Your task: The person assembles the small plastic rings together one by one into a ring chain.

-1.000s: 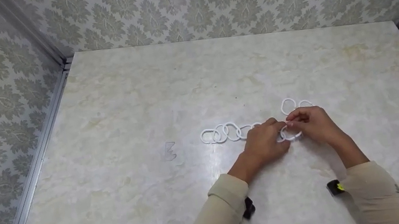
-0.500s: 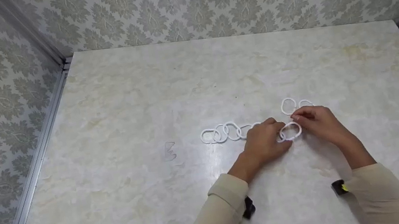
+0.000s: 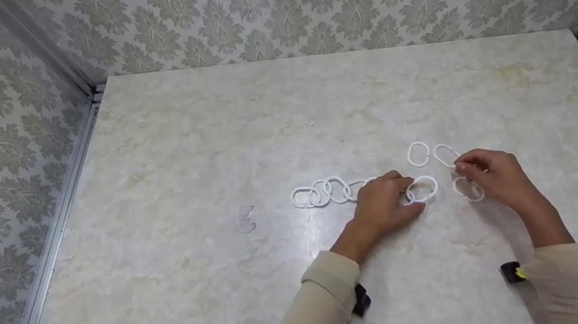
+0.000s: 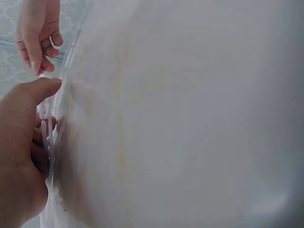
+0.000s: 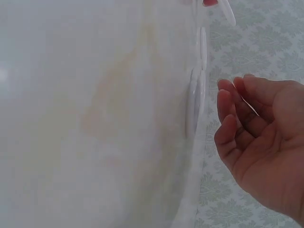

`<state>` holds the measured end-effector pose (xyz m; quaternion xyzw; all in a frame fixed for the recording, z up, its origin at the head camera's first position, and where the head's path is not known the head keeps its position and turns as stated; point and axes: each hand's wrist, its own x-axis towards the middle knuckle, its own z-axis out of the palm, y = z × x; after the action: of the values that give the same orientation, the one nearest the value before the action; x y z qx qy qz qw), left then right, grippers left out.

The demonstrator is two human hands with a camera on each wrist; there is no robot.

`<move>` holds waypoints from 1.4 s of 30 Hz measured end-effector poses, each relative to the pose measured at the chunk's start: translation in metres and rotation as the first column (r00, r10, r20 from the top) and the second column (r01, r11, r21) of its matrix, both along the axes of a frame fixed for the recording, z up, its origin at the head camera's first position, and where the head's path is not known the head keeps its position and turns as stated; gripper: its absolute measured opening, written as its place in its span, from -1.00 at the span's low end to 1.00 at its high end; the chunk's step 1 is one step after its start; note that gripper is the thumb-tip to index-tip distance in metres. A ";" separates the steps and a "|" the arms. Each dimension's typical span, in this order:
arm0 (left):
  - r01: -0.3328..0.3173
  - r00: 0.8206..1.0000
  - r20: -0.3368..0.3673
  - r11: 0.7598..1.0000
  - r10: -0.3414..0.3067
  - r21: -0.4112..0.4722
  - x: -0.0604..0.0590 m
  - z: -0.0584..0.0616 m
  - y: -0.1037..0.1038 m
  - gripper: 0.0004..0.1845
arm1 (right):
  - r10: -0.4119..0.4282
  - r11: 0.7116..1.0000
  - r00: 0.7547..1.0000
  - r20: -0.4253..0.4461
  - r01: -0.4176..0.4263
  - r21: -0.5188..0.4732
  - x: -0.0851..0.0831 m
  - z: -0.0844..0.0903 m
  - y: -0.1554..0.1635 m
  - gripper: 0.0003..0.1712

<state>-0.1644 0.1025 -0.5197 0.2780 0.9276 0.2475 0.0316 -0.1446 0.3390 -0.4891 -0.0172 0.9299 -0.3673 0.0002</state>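
Observation:
A chain of white plastic links (image 3: 333,179) lies across the middle of the table, partly hidden under my left hand (image 3: 385,202). That hand grips the chain near its right end, thumb and fingers curled round the links. The end link (image 3: 436,185) sticks out past the fingers to the right. My right hand (image 3: 494,176) hovers over the loose links, its fingers loosely bent. In the right wrist view nothing shows between those fingers, and a link (image 5: 204,47) sits apart from them. One loose link (image 3: 469,199) lies partly below the right hand, another (image 3: 437,156) by its fingertips.
A third loose link (image 3: 410,155) rests behind the end of the chain. To the left on the table (image 3: 171,296) is a small clear jagged piece (image 3: 246,219). Patterned walls (image 3: 253,11) stand behind and at the left.
My right hand has drawn away from the chain's end to the right, and a loose link now shows beneath it. The left hand keeps its place on the chain.

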 end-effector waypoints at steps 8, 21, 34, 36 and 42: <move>0.005 1.000 -0.015 0.999 -0.005 0.035 0.000 -0.001 -0.001 -0.58 | -0.028 0.990 0.992 0.122 0.011 0.138 0.008 0.004 0.010 -0.54; 0.005 1.000 0.002 0.999 -0.005 0.038 0.000 -0.001 -0.001 -0.54 | -0.045 0.971 0.951 0.306 -0.030 0.239 0.010 0.003 0.012 -0.21; -0.001 1.000 0.028 0.999 0.000 0.035 0.000 -0.002 0.000 -0.54 | -0.038 0.966 0.956 0.290 -0.039 0.257 0.008 0.000 0.010 -0.39; -0.003 0.999 0.037 0.999 0.002 0.036 0.000 -0.001 0.000 -0.54 | -0.034 0.964 0.958 0.285 -0.043 0.262 0.008 0.000 0.011 -0.40; -0.004 0.999 0.041 0.999 0.003 0.041 -0.001 -0.002 0.000 -0.54 | -0.032 0.962 0.957 0.290 -0.048 0.267 0.007 0.001 0.010 -0.44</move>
<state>-0.1651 0.1024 -0.5219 0.2718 0.9220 0.2722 0.0446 -0.1373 0.3489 -0.4878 0.0335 0.9611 -0.2350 0.1411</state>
